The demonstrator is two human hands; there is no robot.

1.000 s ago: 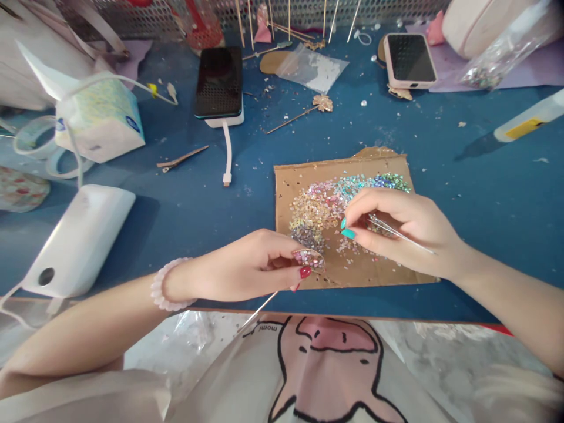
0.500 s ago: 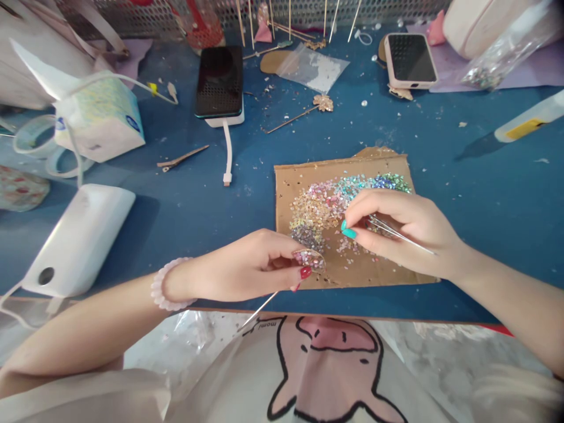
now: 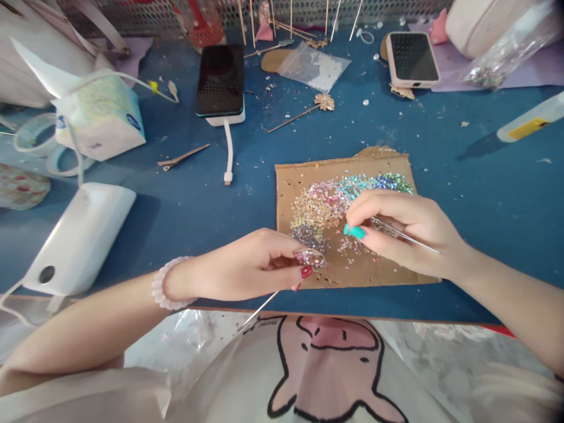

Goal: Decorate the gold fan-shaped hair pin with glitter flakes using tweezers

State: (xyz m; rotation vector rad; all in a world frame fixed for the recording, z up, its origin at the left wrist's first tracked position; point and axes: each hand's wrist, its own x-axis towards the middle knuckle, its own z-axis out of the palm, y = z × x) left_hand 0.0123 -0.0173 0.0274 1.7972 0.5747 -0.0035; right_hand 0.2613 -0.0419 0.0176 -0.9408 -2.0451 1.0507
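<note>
A brown cardboard sheet [image 3: 296, 180] lies on the blue table, covered with a heap of small iridescent sequins [image 3: 321, 202]. My right hand [image 3: 403, 232] rests on the sheet, fingers pinched round metal tweezers [image 3: 405, 236] whose tips are hidden under the fingers among the sequins. My left hand [image 3: 247, 267] is closed at the sheet's near left corner, pinching a small sequin-covered ornament [image 3: 311, 257] on a thin stick [image 3: 259, 308] that runs down toward my lap.
A black phone on a white power bank [image 3: 219, 79] and a pink-cased phone [image 3: 414, 57] lie at the back. A tissue pack [image 3: 103, 117], a white device [image 3: 79, 238], a hair clip [image 3: 183, 157], a plastic bag [image 3: 315, 67] and a glue bottle [image 3: 531, 120] surround the sheet.
My right hand's fingertips have shifted slightly to the right over the sequins. The left hand has stayed still.
</note>
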